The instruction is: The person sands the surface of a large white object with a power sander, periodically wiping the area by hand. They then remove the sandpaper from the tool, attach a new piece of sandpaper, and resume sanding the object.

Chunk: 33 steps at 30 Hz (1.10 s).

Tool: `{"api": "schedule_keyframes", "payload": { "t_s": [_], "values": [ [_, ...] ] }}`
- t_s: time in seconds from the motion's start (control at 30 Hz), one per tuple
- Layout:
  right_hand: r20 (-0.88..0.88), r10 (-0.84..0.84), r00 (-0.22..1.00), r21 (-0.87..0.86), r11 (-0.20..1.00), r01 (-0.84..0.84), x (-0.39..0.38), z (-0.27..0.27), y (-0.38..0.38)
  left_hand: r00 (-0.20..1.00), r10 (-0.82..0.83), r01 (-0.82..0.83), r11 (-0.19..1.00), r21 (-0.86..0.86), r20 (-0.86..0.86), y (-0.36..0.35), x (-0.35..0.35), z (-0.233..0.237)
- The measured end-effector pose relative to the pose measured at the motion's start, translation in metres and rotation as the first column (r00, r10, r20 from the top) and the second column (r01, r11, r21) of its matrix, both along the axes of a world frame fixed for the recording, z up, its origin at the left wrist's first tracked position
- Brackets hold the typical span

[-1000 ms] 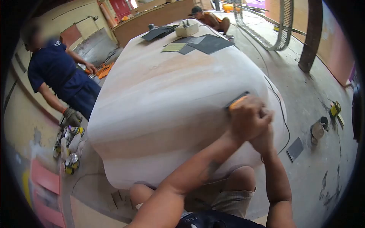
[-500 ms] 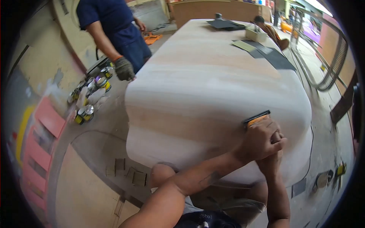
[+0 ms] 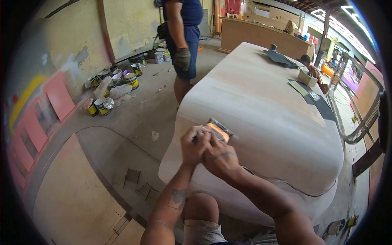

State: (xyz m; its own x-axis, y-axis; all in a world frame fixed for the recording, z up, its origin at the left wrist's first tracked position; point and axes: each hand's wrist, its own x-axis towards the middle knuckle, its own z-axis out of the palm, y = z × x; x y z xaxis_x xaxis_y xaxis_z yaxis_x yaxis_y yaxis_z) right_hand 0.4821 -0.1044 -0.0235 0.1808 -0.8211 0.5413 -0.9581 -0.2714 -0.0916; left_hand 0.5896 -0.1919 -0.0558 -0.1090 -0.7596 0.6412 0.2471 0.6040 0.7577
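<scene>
Both hands are wrapped around an orange and black power sander point(image 3: 219, 130), whose front lies against the large white curved surface point(image 3: 261, 118) near its left side. My left hand point(image 3: 193, 145) grips the rear of the tool, its fingers closed. Beside it and touching it, my right hand point(image 3: 220, 157) is closed on the tool's right rear. The hands hide most of the sander's body. A dark cord point(image 3: 286, 181) trails from behind my right hand over the surface towards its right edge.
Dark sheets point(image 3: 279, 59) and a pale container point(image 3: 307, 77) lie on the far part. A person point(image 3: 185, 36) in dark blue stands beyond the left edge, one hand gloved. Paint cans point(image 3: 130, 79) stand left. A metal mesh frame point(image 3: 359, 126) stands right; another person crouches behind.
Both hands and the sander have moved left across the surface. The view has shifted, and the cord now shows on the surface. The standing person's gloved hand is away from the edge.
</scene>
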Motion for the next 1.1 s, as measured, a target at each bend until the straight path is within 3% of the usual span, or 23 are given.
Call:
{"api": "schedule_keyframes", "payload": {
  "t_s": [0.03, 0.1, 0.2, 0.3, 0.4, 0.47, 0.6, 0.67, 0.8, 0.83, 0.87, 0.93, 1.0, 1.1],
  "values": [
    [-0.035, 0.027, 0.999, 0.021, 0.999, -0.026, 0.015, -0.006, -0.021, 1.000, 0.023, -0.022, 0.998, 0.052, -0.016, -0.011, 0.018, 0.001],
    [-0.110, 0.046, 0.993, 0.037, 0.998, -0.042, 0.046, -0.007, -0.055, 0.976, 0.180, -0.170, 0.982, -0.086, 0.125, -0.047, 0.056, -0.009],
    [-0.160, 0.068, 0.985, 0.088, 0.995, -0.055, 0.081, 0.011, -0.089, 0.942, 0.297, -0.267, 0.945, -0.188, 0.158, -0.086, 0.087, -0.012],
    [-0.034, 0.087, 0.996, 0.172, 0.982, -0.080, 0.092, 0.016, -0.102, 0.957, 0.261, -0.243, 0.959, -0.142, 0.126, -0.095, 0.092, -0.008],
    [-0.088, 0.057, 0.995, 0.207, 0.978, -0.038, 0.082, 0.022, -0.082, 0.992, 0.128, -0.128, 0.992, 0.012, 0.021, -0.071, 0.083, 0.005],
    [-0.103, 0.026, 0.994, 0.167, 0.986, -0.008, 0.067, 0.016, -0.068, 0.990, 0.122, -0.121, 0.992, -0.017, 0.067, -0.059, 0.070, 0.001],
    [-0.086, -0.038, 0.996, 0.177, 0.983, 0.052, -0.033, 0.013, 0.044, 0.997, 0.075, -0.076, 0.996, 0.041, 0.033, 0.045, -0.034, -0.009],
    [0.031, -0.065, 0.997, 0.110, 0.992, 0.061, -0.074, 0.006, 0.092, 0.998, 0.019, -0.017, 1.000, -0.025, 0.059, 0.088, -0.076, -0.008],
    [0.092, -0.143, 0.985, -0.011, 0.989, 0.145, -0.153, -0.015, 0.187, 0.988, -0.154, 0.155, 0.975, -0.159, 0.019, 0.165, -0.163, -0.010],
    [0.076, -0.238, 0.968, 0.042, 0.971, 0.236, -0.169, -0.016, 0.212, 0.975, -0.218, 0.222, 0.966, -0.133, 0.041, 0.189, -0.181, -0.005],
    [0.053, -0.328, 0.943, 0.090, 0.942, 0.322, -0.183, -0.015, 0.236, 0.969, -0.244, 0.230, 0.939, -0.256, -0.024, 0.206, -0.208, -0.001],
    [0.131, -0.390, 0.912, -0.026, 0.918, 0.396, -0.211, -0.020, 0.276, 0.960, -0.279, 0.276, 0.917, -0.288, 0.031, 0.244, -0.241, 0.013],
    [0.173, -0.595, 0.785, 0.179, 0.803, 0.569, -0.236, -0.026, 0.309, 0.921, -0.380, 0.389, 0.880, -0.273, 0.088, 0.272, -0.271, 0.017],
    [0.218, -0.514, 0.830, 0.010, 0.851, 0.524, -0.250, -0.024, 0.342, 0.894, -0.419, 0.448, 0.851, -0.273, 0.161, 0.303, -0.298, 0.009]
  ]
}}
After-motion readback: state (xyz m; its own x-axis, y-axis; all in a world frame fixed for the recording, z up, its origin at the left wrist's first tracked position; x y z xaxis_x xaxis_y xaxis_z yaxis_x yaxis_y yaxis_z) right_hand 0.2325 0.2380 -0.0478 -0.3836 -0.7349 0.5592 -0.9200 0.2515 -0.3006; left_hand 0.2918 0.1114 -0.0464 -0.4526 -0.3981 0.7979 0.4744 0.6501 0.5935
